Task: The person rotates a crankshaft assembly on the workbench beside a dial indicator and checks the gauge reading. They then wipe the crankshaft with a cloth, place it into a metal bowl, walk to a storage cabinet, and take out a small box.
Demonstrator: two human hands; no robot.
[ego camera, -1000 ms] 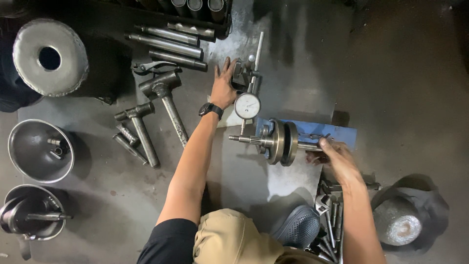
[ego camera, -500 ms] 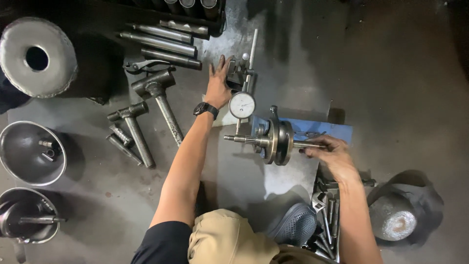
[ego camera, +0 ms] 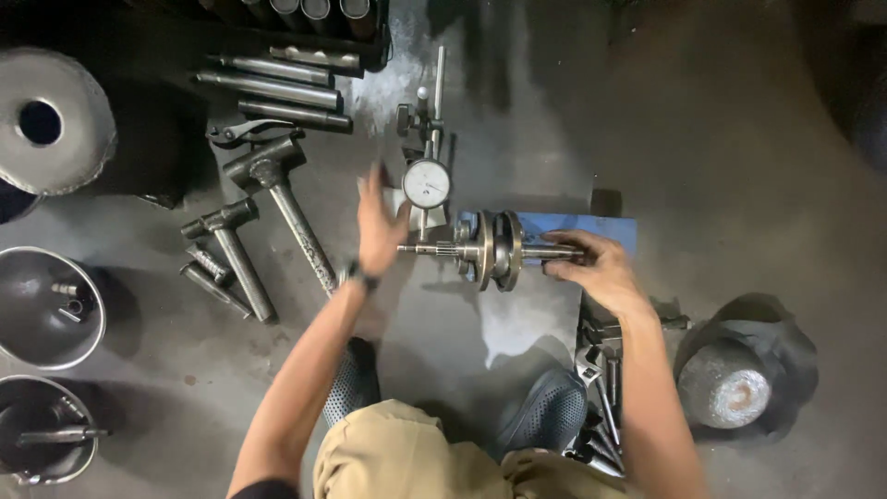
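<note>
Floor [ego camera: 739,166]: grey concrete, stained; everything lies on it, the person crouched over the middle.
Dome [ego camera: 46,120]: big dented metal dome with a centre hole, far out beyond the left hand, well apart.
Bowls [ego camera: 46,310]: two steel bowls holding small parts, far to the outer side of the left forearm.
Heavy lump [ego camera: 735,383]: round metal block on dark cloth, just outside the right forearm.
Blue stand [ego camera: 591,226]: flat blue fixture directly ahead of the right hand, carrying the shaft.
Crankshaft [ego camera: 494,249]: lies level between the two hands, webs upright, already seated on the stand.
T-handle tools [ego camera: 277,208]: several, just outside the left hand.
Loose wrenches [ego camera: 596,370]: heap beneath the right wrist.
Dial gauge [ego camera: 427,183]: round white face on a post, just ahead of the left fingertips, plunger pointing down toward the shaft's slim end.
Right hand [ego camera: 596,273]: closed around the shaft's near end, gripping it.
Left hand [ego camera: 381,226]: open, fingers spread, blurred; beside the slim end, contact unclear.
Progress: shaft mounted, gauge set; judged mid-check, reading not finished.
</note>
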